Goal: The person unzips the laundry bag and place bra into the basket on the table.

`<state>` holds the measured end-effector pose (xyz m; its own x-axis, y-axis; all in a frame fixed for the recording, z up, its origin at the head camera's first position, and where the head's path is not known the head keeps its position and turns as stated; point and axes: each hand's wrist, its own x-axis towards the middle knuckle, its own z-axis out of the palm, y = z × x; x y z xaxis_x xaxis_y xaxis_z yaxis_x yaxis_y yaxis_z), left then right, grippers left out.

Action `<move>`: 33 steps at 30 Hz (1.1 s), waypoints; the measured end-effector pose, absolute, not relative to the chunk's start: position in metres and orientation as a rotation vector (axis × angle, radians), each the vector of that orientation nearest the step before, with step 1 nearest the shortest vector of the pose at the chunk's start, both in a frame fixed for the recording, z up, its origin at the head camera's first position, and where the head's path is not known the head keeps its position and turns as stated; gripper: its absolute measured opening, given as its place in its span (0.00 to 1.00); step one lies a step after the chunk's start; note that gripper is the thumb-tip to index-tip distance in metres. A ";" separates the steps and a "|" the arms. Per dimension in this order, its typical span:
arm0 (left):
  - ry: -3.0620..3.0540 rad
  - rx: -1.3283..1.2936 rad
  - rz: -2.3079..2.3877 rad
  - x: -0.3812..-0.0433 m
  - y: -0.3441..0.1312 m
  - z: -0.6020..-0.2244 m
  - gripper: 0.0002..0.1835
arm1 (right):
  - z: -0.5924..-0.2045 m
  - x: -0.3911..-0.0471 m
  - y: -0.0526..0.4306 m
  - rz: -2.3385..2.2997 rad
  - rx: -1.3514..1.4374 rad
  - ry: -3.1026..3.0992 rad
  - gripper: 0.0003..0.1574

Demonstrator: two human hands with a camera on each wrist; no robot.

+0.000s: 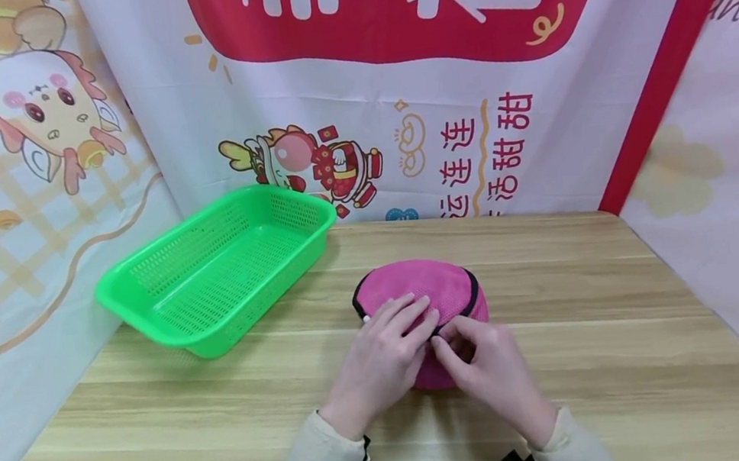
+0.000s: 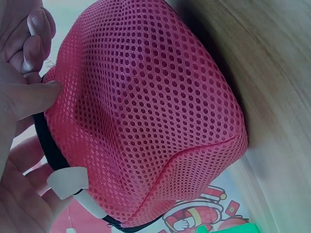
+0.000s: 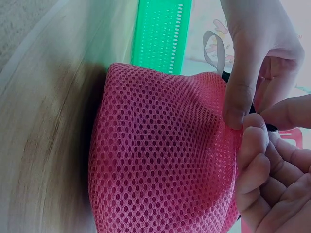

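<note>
A pink mesh pouch (image 1: 410,279) with a black zipper edge (image 2: 46,141) stands on the table in front of me. My left hand (image 1: 384,352) lies over its top, and its thumb (image 3: 238,97) presses the mesh just below the zipper, gripping the edge. Close beside it, my right hand (image 1: 492,361) pinches a small black zipper pull (image 3: 271,127) between thumb and forefinger, its other fingers curled. A pale strap loop (image 3: 217,51) sticks out from the pouch's left end. In the head view both hands hide the near part of the zipper.
A green plastic basket (image 1: 242,319) with perforated walls stands at the back left of the wooden table (image 1: 599,356). Printed cloth (image 1: 501,114) hangs behind the table and along both sides.
</note>
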<state>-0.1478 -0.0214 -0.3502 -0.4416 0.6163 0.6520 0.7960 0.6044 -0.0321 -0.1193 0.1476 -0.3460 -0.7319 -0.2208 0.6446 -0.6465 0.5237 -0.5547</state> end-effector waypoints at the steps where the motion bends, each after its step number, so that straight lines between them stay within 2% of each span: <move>1: -2.203 -1.111 -0.381 -0.148 -0.022 -0.350 0.19 | -0.346 -0.119 0.147 1.120 0.710 -2.261 0.07; 33: -2.136 -1.101 -0.269 -0.151 -0.024 -0.350 0.17 | -0.350 -0.119 0.148 1.009 0.691 -2.190 0.12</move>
<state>-0.1506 -0.0244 -0.3496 -0.3869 0.6302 0.6731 0.7774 0.6155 -0.1294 -0.1193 0.1482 -0.3500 -0.6691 -0.1966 0.7167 -0.6723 0.5710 -0.4711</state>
